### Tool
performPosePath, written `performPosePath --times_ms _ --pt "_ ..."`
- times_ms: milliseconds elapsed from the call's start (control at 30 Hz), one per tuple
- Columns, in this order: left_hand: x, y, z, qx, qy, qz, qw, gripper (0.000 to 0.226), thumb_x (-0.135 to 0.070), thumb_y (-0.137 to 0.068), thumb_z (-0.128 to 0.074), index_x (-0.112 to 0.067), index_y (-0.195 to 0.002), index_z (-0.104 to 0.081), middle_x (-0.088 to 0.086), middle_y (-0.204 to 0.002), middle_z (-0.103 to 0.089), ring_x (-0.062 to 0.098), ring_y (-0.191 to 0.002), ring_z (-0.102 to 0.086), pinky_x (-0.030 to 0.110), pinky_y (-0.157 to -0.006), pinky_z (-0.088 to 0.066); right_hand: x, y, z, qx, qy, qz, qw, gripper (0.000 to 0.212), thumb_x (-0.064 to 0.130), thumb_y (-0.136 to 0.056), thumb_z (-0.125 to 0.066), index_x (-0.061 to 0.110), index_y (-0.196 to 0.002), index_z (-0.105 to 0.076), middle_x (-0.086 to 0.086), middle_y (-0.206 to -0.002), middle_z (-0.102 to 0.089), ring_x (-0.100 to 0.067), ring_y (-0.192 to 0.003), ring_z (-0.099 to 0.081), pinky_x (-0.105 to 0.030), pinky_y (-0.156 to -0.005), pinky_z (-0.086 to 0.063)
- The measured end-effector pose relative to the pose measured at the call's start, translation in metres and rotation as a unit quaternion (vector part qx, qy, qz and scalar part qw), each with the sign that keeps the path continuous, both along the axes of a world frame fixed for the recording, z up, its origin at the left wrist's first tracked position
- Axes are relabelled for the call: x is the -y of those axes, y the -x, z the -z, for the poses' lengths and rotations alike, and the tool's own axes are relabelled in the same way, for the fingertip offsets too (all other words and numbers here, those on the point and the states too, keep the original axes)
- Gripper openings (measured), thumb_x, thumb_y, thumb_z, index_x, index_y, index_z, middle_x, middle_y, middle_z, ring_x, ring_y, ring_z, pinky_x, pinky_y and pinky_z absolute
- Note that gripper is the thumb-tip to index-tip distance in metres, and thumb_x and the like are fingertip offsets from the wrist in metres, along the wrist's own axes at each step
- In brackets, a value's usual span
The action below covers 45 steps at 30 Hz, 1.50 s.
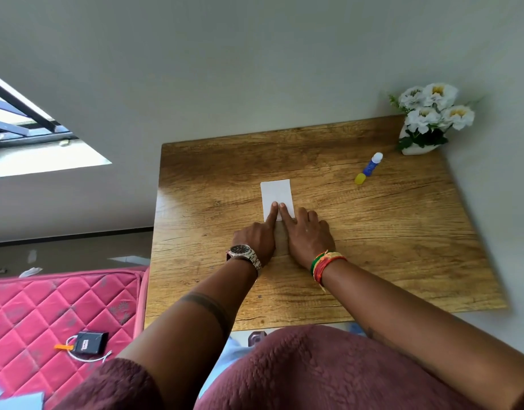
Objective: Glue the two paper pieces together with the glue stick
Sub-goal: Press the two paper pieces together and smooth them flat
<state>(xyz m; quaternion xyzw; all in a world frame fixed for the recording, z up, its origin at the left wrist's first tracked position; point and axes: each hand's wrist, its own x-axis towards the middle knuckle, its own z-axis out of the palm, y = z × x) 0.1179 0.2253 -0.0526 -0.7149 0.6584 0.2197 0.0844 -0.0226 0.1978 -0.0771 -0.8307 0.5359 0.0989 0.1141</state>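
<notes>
A white paper rectangle (277, 192) lies flat near the middle of the wooden table (402, 232). A brown paper piece (281, 238) shows between my hands, its far end meeting the white one. My left hand (259, 235) and my right hand (306, 232) rest side by side, both index fingertips pressing on the near half of the white paper. Neither hand grips anything. The glue stick (368, 168), blue with a white cap and a yellow base, lies on its side to the far right, well apart from my hands.
A white pot of white flowers (432, 119) stands at the table's far right corner against the wall. A pink quilted mattress (47, 315) with a small black device and cable (89, 343) lies to the left. A window (24, 125) is at far left.
</notes>
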Motion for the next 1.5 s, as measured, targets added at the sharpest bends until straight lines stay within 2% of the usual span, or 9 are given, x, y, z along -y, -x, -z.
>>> performPosePath --times_ms 133,267,367,533,900,1033,1133,1233,1500 --pt "0.0 0.0 0.0 0.007 -0.008 -0.007 1.0 0.07 -0.026 -0.105 -0.031 -0.034 -0.162 0.009 0.019 -0.105 -0.072 0.036 -0.084 -0.07 0.04 -0.067 -0.048 0.0 -0.001 -0.002 0.0 0.002 0.005 1.0 0.064 0.025 -0.099 -0.036 0.023 -0.159 -0.012 -0.016 -0.137 -0.042 -0.036 -0.117 -0.047 -0.048 -0.086 -0.05" --pt "-0.009 0.002 0.004 0.029 0.0 -0.029 0.999 0.067 -0.025 -0.106 -0.026 -0.02 -0.163 0.009 0.018 -0.107 -0.073 0.036 -0.084 -0.071 0.043 -0.071 -0.055 0.0 -0.003 -0.003 0.003 -0.003 0.016 1.0 0.064 0.023 -0.099 -0.037 0.022 -0.158 -0.014 -0.016 -0.137 -0.043 -0.036 -0.118 -0.047 -0.047 -0.086 -0.05" --pt "-0.01 0.005 0.001 0.051 -0.004 -0.019 0.999 0.065 -0.025 -0.107 -0.024 -0.013 -0.162 0.009 0.018 -0.115 -0.071 0.036 -0.09 -0.071 0.043 -0.072 -0.05 0.0 -0.003 -0.003 -0.001 0.0 0.011 1.0 0.066 0.023 -0.098 -0.039 0.022 -0.158 -0.012 -0.017 -0.137 -0.042 -0.036 -0.117 -0.047 -0.047 -0.085 -0.049" --pt "-0.015 0.008 -0.001 0.059 0.004 0.026 0.998 0.065 -0.027 -0.108 -0.025 -0.031 -0.162 0.01 0.02 -0.117 -0.067 0.039 -0.09 -0.071 0.052 -0.082 -0.053 0.002 -0.003 -0.003 0.005 -0.007 0.017 1.0 0.066 0.026 -0.099 -0.039 0.023 -0.158 -0.01 -0.017 -0.14 -0.04 -0.037 -0.12 -0.046 -0.048 -0.086 -0.049" --pt "-0.009 0.011 -0.005 0.023 -0.011 -0.003 1.0 0.068 -0.019 -0.106 -0.028 -0.028 -0.163 0.009 0.019 -0.11 -0.072 0.036 -0.088 -0.071 0.045 -0.073 -0.054 0.0 0.009 -0.007 -0.004 -0.017 0.053 0.998 0.063 0.03 -0.099 -0.037 0.016 -0.157 -0.015 -0.018 -0.139 -0.042 -0.037 -0.121 -0.047 -0.048 -0.087 -0.048" --pt "-0.006 0.01 -0.002 -0.008 0.004 -0.022 1.0 0.068 -0.021 -0.104 -0.032 -0.031 -0.164 -0.001 0.02 -0.109 -0.072 0.038 -0.089 -0.071 0.041 -0.068 -0.051 -0.001 0.005 -0.005 0.046 0.049 0.031 0.997 0.063 0.026 -0.094 -0.044 0.019 -0.155 -0.028 -0.015 -0.134 -0.048 -0.036 -0.112 -0.051 -0.047 -0.083 -0.047" --pt "-0.002 0.008 -0.002 -0.03 0.025 -0.036 0.999 0.063 -0.025 -0.105 -0.034 -0.032 -0.163 -0.012 0.021 -0.106 -0.072 0.039 -0.088 -0.071 0.038 -0.065 -0.047 0.0 0.007 0.005 0.074 0.05 -0.028 0.996 0.056 0.031 -0.098 -0.039 0.024 -0.153 -0.034 -0.005 -0.155 -0.037 -0.032 -0.13 -0.042 -0.048 -0.095 -0.042" --pt "0.007 0.007 -0.004 -0.046 0.049 -0.052 0.996 0.06 -0.02 -0.103 -0.038 -0.03 -0.16 -0.024 0.021 -0.105 -0.072 0.039 -0.087 -0.07 0.038 -0.065 -0.048 0.004 0.008 0.008 0.07 0.03 -0.02 0.997 0.055 0.034 -0.1 -0.039 0.022 -0.153 -0.034 0.001 -0.163 -0.028 -0.03 -0.146 -0.028 -0.05 -0.108 -0.033" --pt "0.044 0.011 -0.008 -0.09 0.115 -0.066 0.987 0.046 -0.022 -0.101 -0.042 -0.022 -0.146 -0.046 0.019 -0.103 -0.073 0.041 -0.084 -0.07 0.037 -0.061 -0.046 0.051 0.015 -0.005 0.042 0.029 0.029 0.998 0.051 0.035 -0.1 -0.04 0.019 -0.148 -0.04 -0.001 -0.16 -0.032 -0.03 -0.147 -0.025 -0.049 -0.112 -0.028"
